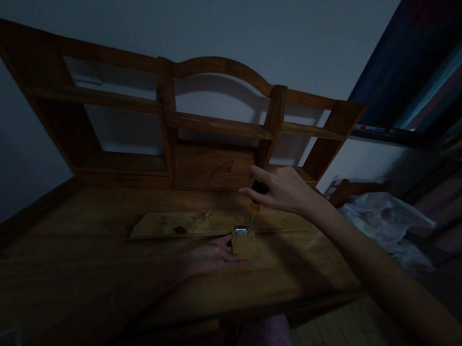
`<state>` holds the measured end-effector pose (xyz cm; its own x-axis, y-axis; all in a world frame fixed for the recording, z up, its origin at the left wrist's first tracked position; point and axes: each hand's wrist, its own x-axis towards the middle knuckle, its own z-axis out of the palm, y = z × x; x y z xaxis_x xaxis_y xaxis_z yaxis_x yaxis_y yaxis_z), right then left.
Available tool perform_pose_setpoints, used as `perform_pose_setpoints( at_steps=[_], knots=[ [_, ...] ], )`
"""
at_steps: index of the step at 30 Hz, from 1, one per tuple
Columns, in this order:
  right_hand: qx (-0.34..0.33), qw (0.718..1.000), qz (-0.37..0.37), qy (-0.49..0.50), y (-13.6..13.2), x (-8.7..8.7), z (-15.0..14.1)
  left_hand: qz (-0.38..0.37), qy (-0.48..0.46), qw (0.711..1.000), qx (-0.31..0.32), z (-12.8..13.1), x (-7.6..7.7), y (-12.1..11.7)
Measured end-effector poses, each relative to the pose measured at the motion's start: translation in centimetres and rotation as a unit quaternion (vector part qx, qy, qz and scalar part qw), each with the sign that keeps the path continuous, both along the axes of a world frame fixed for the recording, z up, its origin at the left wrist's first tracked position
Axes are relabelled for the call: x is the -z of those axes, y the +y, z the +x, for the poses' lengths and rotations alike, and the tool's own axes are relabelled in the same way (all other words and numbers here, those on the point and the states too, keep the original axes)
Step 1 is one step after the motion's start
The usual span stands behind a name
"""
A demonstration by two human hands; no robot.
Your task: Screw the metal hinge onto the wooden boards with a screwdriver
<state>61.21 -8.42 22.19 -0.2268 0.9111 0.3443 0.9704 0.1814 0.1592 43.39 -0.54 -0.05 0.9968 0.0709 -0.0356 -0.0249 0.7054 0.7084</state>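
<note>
My right hand (282,189) is closed around the handle of a screwdriver (255,205), amber with a dark top. Its shaft points down, with the tip at or beside a small shiny metal fitting (242,230). That fitting sits at the far edge of a small wooden block (246,246) on the desk. My left hand (214,258) rests low on the desktop, its thumb and fingers around the block's left corner, holding it. Behind the left hand lies a long wooden board (174,225) with a dark hole and a rough, splintered spot.
A wooden desk (77,255) carries a shelf hutch (215,123) along its back, against a pale wall. To the right stands a chair (357,191) with white plastic bags (389,220) on it. The desk's front edge runs close to my lap. The room is dim.
</note>
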Motion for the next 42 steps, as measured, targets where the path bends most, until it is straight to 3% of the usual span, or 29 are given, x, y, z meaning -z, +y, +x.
perform_pose_setpoints(
  at_steps=[4, 9, 14, 19, 23, 28, 30, 35, 42],
  knots=[
    [-0.093, 0.994, -0.024, 0.046, 0.0, -0.2, -0.1, -0.003, -0.006, 1.000, 0.005, 0.0, -0.2, 0.0],
    [0.004, 1.000, -0.002, -0.006, -0.2, -0.4, -0.2, 0.003, 0.004, 1.000, -0.006, 0.0, -0.2, 0.0],
    [-0.086, 0.995, -0.024, 0.032, -0.2, -0.3, -0.1, 0.004, -0.006, 1.000, -0.004, 0.0, -0.1, 0.0],
    [0.004, 1.000, 0.003, -0.011, -0.3, -0.1, 0.1, 0.009, -0.008, 1.000, -0.003, -0.1, 0.0, 0.0],
    [-0.079, 0.996, -0.016, 0.024, -0.4, -0.1, 0.1, 0.016, 0.001, 1.000, -0.007, 0.0, 0.3, 0.2],
    [0.022, 0.999, 0.022, -0.032, -0.4, -0.2, 0.0, 0.017, 0.008, 1.000, -0.005, 0.1, 0.5, 0.2],
    [0.027, 0.999, 0.021, -0.034, -0.4, -0.1, 0.0, 0.020, 0.012, 1.000, -0.008, 0.1, 0.3, 0.2],
    [-0.040, 0.998, 0.021, 0.032, -0.5, 0.2, 0.6, 0.021, 0.015, 1.000, -0.007, 0.0, -0.2, 0.0],
    [-0.078, 0.986, 0.025, 0.148, -0.3, 1.4, 1.8, 0.012, 0.009, 1.000, -0.006, -0.2, -0.3, 0.0]
  ],
)
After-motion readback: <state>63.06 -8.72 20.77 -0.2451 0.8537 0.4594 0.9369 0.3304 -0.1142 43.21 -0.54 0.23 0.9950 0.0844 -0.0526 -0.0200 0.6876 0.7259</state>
